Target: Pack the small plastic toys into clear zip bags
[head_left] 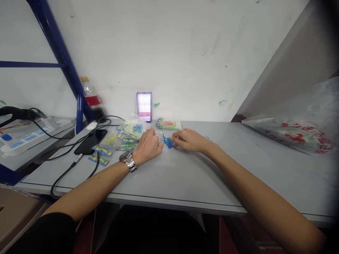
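Observation:
My right hand (191, 139) has its fingers on a small translucent blue plastic piece (167, 142) with thin projecting parts, low over the table. My left hand (148, 147), with a metal watch (128, 160) on its wrist, is closed just left of that piece. Its fingers curl downward, and what they hold, if anything, is hidden. Beside it lie several clear packets with colourful printed headers, one containing a blue figure (137, 128) and another a yellow one (109, 140). Behind my hands rests a packet with an orange figure (168, 123).
A lit phone (144, 106) leans against the wall. To the left are a dark phone (91, 141), black cables, a cola bottle (92, 100) and a power strip (34, 137) beyond the blue frame (62, 53). A plastic bag with red print (296, 135) stands at the right.

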Motion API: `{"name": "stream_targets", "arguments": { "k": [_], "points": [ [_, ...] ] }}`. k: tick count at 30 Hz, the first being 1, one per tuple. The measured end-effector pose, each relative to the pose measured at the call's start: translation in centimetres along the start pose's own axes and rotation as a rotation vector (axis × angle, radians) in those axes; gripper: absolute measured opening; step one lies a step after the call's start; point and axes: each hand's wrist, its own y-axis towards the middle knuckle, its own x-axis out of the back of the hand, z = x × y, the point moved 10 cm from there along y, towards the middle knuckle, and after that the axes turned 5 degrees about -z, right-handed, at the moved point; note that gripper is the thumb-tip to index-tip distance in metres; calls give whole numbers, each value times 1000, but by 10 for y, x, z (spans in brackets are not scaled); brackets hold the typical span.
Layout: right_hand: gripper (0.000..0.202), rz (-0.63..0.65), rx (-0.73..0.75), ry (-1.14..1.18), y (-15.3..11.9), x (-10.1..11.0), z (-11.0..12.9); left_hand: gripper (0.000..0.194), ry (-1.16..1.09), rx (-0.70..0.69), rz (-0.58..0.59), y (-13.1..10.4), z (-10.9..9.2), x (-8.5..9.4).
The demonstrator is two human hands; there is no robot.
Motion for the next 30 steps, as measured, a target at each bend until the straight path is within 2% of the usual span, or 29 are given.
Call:
{"name": "stream_targets", "arguments": {
  "k": [3,6,9,11,15,19,23,26,30],
  "points": [
    [28,-33,6,-45,1,-1,0,18,16,-22,52,-1,-4,-3],
    [20,-57,31,-59,2,-2,1,12,-4,-24,55,-2,-5,0],
    [18,-49,54,-66,2,-6,2,17,-42,-59,27,-2,-7,4],
    [17,-40,74,-52,2,-7,4,22,-65,-140,23,-2,-14,5],
    [15,-38,120,-43,0,-7,9,18,-117,-305,94,-5,-27,-4],
    [11,-35,147,-70,-1,-8,11,19,-177,-332,125,-5,-29,-9],
    [13,-22,163,1,1,-11,10,18,-207,-342,137,-6,-29,-9],
    [13,-31,108,69,3,-10,3,19,-239,-353,149,-7,-31,-9],
    [12,-144,-60,22,3,3,-14,22,-255,-376,157,-9,-33,-11]
  ]
}}
